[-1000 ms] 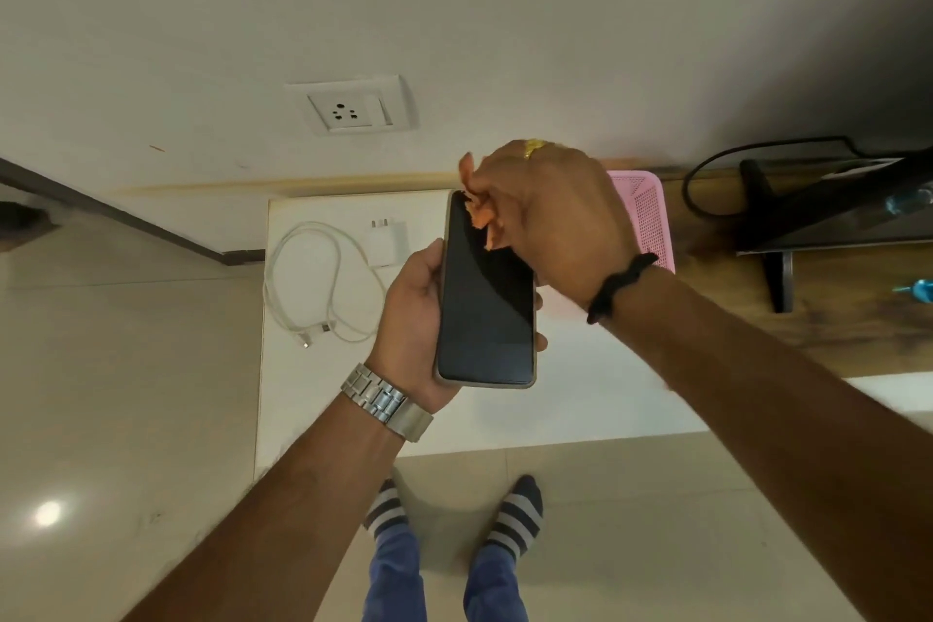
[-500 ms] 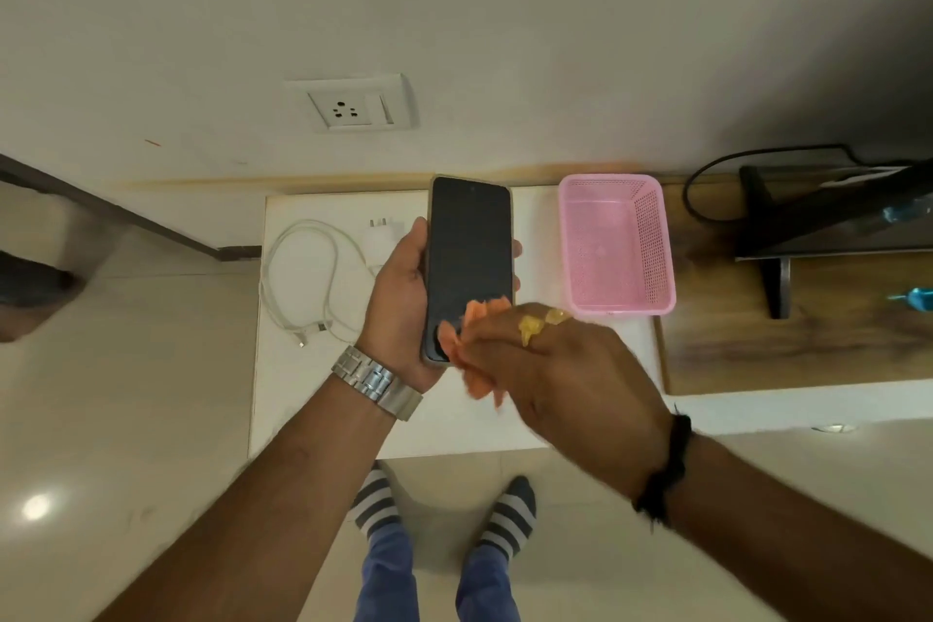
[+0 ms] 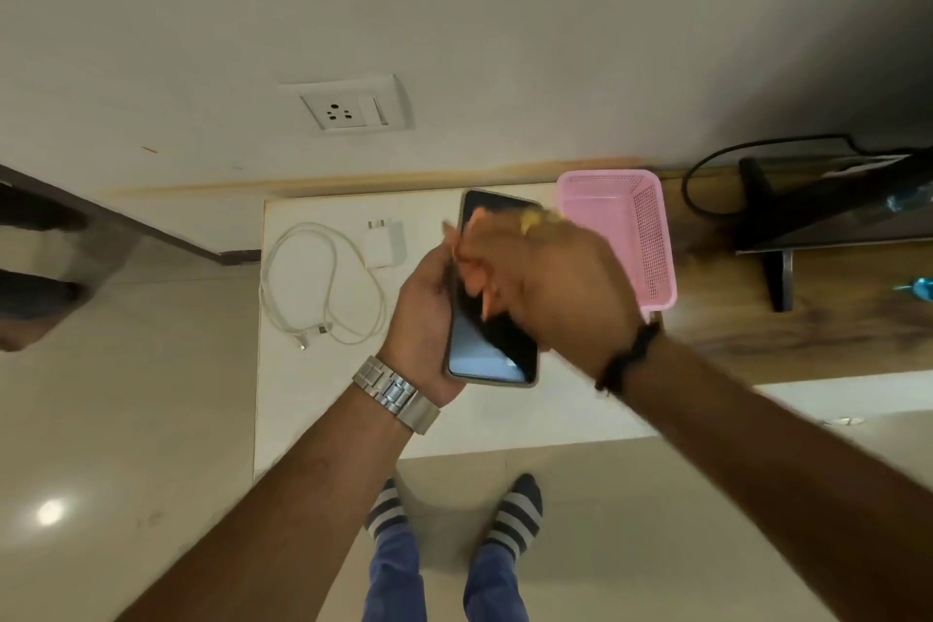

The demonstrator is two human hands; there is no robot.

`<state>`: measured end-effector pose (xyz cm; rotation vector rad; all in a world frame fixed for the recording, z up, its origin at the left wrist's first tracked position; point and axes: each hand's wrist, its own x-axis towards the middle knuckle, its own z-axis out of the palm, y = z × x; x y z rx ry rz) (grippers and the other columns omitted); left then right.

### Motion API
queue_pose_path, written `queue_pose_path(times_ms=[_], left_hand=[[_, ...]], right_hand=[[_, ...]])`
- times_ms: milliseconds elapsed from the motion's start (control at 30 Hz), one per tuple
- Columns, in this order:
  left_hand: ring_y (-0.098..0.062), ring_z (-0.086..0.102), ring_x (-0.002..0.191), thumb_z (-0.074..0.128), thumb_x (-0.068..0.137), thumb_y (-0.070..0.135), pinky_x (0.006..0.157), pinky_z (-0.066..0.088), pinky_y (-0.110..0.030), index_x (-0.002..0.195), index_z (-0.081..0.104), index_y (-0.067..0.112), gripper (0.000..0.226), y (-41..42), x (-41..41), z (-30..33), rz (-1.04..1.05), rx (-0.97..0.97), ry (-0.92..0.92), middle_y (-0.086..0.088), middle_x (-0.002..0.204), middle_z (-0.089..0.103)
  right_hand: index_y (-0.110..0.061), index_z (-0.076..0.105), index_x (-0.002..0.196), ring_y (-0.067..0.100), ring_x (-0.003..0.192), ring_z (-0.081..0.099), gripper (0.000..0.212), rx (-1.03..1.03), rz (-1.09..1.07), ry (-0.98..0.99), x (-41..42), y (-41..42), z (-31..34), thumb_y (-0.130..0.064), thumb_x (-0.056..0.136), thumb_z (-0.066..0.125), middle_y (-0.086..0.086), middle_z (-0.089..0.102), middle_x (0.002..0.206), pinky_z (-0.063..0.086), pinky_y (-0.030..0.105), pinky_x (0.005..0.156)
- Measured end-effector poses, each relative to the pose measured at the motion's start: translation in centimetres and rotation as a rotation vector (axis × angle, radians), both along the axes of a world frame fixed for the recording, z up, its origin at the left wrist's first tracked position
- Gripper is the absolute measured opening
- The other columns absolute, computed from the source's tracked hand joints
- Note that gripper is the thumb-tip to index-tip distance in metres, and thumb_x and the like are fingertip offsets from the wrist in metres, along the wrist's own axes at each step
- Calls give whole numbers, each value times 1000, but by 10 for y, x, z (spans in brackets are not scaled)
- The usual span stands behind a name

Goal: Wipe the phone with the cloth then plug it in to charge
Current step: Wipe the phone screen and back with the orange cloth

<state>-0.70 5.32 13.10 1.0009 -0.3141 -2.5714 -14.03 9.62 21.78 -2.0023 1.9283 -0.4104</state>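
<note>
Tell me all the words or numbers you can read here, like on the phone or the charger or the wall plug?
None can be read.
Phone: screen dark, only a pale reflection, no text.
Charger adapter: plain white, any print too small to read.
Wall socket: no readable marking.
Pink basket: no label showing.
Wristwatch: only its metal band shows.

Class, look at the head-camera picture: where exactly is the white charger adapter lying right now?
The charger adapter lies on the white table, toward its far left, between the coiled white cable and the phone, below the wall socket.
</note>
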Motion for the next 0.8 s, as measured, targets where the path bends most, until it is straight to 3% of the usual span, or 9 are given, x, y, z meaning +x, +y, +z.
queue_pose_path(times_ms=[67, 133, 233, 300, 433, 533, 633, 700, 800], left_hand=[[-33, 72, 91, 49, 97, 58, 83, 59, -53, 103, 80, 21, 48, 3, -4, -2, -27, -20, -13, -11, 106, 76], [-32, 72, 95, 50, 98, 57, 85, 59, -49, 108, 78, 21, 47, -3, -5, -2, 1, -21, -21, -10, 109, 75], [-28, 76, 102, 47, 98, 59, 88, 62, -40, 121, 76, 16, 57, -14, 1, -8, 41, 21, -26, -12, 120, 75], [-28, 77, 99, 45, 99, 60, 87, 63, -45, 113, 79, 18, 56, -11, 1, -9, 22, 37, -9, -11, 120, 76], [-34, 72, 92, 39, 102, 60, 80, 60, -54, 112, 77, 19, 57, -5, -4, -14, 4, 20, 21, -14, 109, 75], [-35, 74, 97, 35, 100, 69, 84, 60, -54, 120, 76, 19, 68, -14, -6, -17, 19, 15, 7, -15, 116, 76], [-28, 75, 101, 39, 99, 70, 93, 59, -46, 116, 80, 14, 71, -22, -6, -24, 46, 60, -20, -12, 117, 76], [-30, 71, 98, 37, 98, 71, 88, 59, -42, 123, 75, 11, 75, -24, -6, -29, 47, 43, -66, -16, 123, 71], [-32, 69, 104, 36, 99, 70, 92, 56, -42, 133, 68, 10, 75, -23, -7, -36, 63, 42, -70, -19, 132, 67]], right_hand=[[-14, 72, 106, 27, 90, 66, 28, -36, -103, 24, -16, -28, -4, -25, 97, 49, 5, 71, 97, 55, 41, 77], [-14, 73, 102, 26, 89, 65, 22, -31, -111, -11, -10, -24, -9, -20, 96, 52, 5, 70, 95, 55, 39, 77], [-16, 73, 103, 24, 87, 68, 25, 54, 77, -49, 23, 20, -4, -23, 94, 50, 3, 73, 96, 59, 37, 76], [-14, 73, 104, 27, 89, 68, 25, 82, 118, -25, 17, 22, -4, -24, 93, 53, 6, 73, 98, 60, 41, 75], [-17, 73, 101, 23, 91, 63, 29, 18, -140, 35, -24, -21, -16, -24, 100, 45, 3, 71, 96, 54, 38, 81], [-18, 72, 100, 18, 88, 64, 23, 56, -167, -8, -20, -18, -24, -21, 101, 49, 0, 70, 94, 54, 35, 84], [-16, 73, 100, 18, 90, 66, 14, 54, -99, -42, 2, 14, -30, -16, 97, 59, 0, 72, 95, 56, 35, 85], [-14, 75, 104, 21, 91, 68, 15, 81, -41, -103, 14, 34, -32, -11, 93, 65, 4, 74, 100, 57, 36, 87], [-13, 73, 109, 26, 87, 69, 20, 141, 109, -108, 24, 36, -31, -19, 95, 61, 9, 73, 99, 60, 39, 81]])
